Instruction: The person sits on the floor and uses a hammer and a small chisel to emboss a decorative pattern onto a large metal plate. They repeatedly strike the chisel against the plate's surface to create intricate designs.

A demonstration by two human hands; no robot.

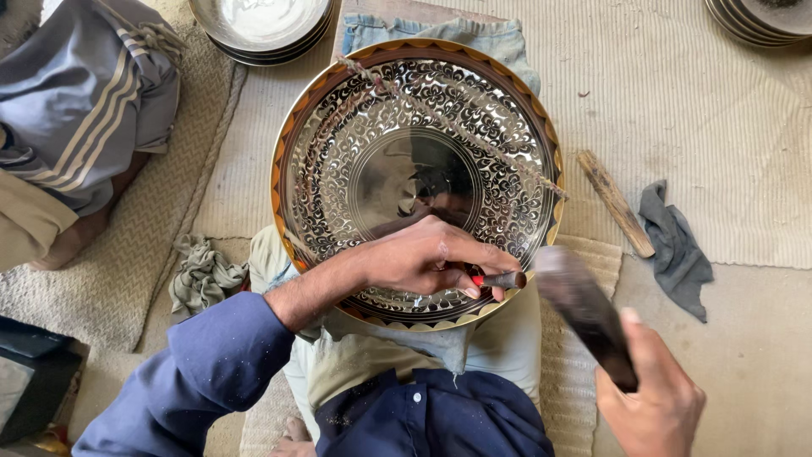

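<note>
A large round brass tray with dense engraved scrollwork and an orange-patterned rim lies in front of me on cloth. My left hand rests on its near rim and grips a short chisel with a red band, its tip angled to the tray's lower right edge. My right hand holds a dark hammer, blurred, raised just right of the chisel's end. A twisted cord runs diagonally across the tray.
A wooden stick and a grey rag lie to the right on the woven mat. Another crumpled rag lies at left. Stacked metal plates sit at top, more plates top right. A seated person's leg is at left.
</note>
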